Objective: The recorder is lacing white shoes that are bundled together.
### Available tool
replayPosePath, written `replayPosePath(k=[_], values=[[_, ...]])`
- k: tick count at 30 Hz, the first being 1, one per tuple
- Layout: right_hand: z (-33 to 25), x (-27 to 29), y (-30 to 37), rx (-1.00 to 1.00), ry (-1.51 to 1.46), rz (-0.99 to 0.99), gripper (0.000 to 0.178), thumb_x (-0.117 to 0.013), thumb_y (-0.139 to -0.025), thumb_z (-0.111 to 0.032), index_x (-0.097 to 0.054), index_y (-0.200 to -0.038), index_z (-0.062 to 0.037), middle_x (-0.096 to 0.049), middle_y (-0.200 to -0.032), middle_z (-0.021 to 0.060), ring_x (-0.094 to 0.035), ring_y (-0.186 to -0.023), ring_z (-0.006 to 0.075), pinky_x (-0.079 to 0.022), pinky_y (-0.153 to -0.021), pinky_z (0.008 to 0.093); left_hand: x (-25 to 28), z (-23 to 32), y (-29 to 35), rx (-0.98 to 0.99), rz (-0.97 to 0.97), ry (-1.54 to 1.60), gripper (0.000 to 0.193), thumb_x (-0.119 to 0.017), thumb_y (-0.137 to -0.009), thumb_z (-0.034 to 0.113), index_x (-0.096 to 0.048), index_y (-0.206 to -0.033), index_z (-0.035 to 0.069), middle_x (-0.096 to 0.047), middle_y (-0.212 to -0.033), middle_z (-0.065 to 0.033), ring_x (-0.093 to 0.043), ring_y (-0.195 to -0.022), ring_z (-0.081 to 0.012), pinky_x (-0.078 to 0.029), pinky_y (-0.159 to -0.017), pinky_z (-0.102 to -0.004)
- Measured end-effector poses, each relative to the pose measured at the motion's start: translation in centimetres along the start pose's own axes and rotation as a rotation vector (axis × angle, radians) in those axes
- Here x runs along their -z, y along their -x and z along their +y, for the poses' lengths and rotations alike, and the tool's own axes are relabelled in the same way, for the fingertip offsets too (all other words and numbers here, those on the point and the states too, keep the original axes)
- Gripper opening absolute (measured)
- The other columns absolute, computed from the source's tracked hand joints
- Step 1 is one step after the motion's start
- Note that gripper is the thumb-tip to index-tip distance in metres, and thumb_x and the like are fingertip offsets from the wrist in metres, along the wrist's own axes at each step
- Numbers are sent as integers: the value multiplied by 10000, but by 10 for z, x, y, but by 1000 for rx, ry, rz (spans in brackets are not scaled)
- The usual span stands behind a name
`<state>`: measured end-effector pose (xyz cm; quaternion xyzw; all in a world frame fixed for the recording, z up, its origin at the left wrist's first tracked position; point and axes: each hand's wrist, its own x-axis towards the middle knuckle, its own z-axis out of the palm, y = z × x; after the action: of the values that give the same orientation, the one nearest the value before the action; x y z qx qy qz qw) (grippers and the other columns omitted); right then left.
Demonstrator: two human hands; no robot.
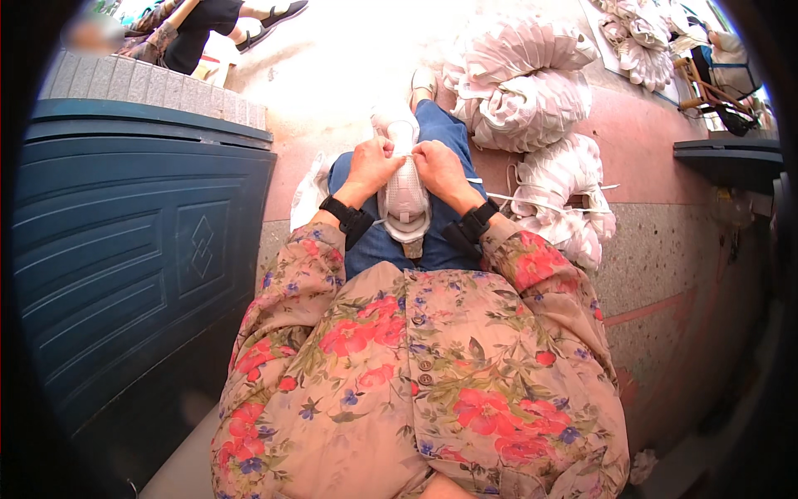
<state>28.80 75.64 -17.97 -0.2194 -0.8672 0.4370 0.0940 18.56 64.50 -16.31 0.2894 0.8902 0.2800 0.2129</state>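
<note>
A white shoe upper [405,195] lies lengthwise on my lap between my blue-trousered thighs, its rounded heel end toward me. My left hand [376,165] is closed in a pinch over the upper's far part. Opposite it, my right hand [440,169] pinches too, the fingertips of both hands nearly meeting. Between them runs a thin white cord, mostly hidden by the fingers. Past the hands, another pale part [397,126] of the footwear shows, washed out by glare. Both wrists wear black bands.
Bundled white shoe uppers [532,104] are heaped ahead to the right, with another bundle [559,195] nearer my right knee. A blue panelled door [133,216] stands at left. White plastic [309,193] lies by my left knee. Another person's legs [204,33] show at far left.
</note>
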Motion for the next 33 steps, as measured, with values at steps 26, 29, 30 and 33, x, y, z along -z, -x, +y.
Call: replayPosePath(k=[26, 29, 30, 33], values=[[3, 40, 10, 35, 39, -183, 338, -618, -729, -222, -507, -992, -40, -587, -862, 187, -563, -829, 344, -443, -711, 386, 35, -51, 17, -658, 207, -463, 36, -507, -718, 74, -497, -728, 41, -523, -691, -139, -542, -687, -298, -453, -607, -388], [38, 115, 40, -87, -276, -181, 268, -655, -732, -194, -603, -902, 7, -602, -763, 37, -533, -722, 86, -440, -657, 238, 121, -102, 31, -182, 571, -588, 114, -448, -774, 80, -514, -698, 27, -492, -666, -137, -513, -657, -322, -418, -555, -391], [61, 140, 49, -85, -219, -151, 247, -645, -744, -204, -614, -893, -10, -590, -725, 22, -516, -632, 73, -433, -579, 224, 166, -132, 43, -67, 669, -749, 162, -434, -797, 90, -523, -691, 6, -498, -609, -140, -517, -571, -297, -409, -499, -382], [72, 216, 85, -546, -547, 32, 180, -620, -769, -194, -622, -858, -38, -519, -604, -34, -432, -462, 36, -341, -415, 180, 299, -249, 128, 132, 902, 954, 138, -458, -791, 61, -567, -727, 8, -566, -574, -124, -528, -434, -199, -415, -365, -252]])
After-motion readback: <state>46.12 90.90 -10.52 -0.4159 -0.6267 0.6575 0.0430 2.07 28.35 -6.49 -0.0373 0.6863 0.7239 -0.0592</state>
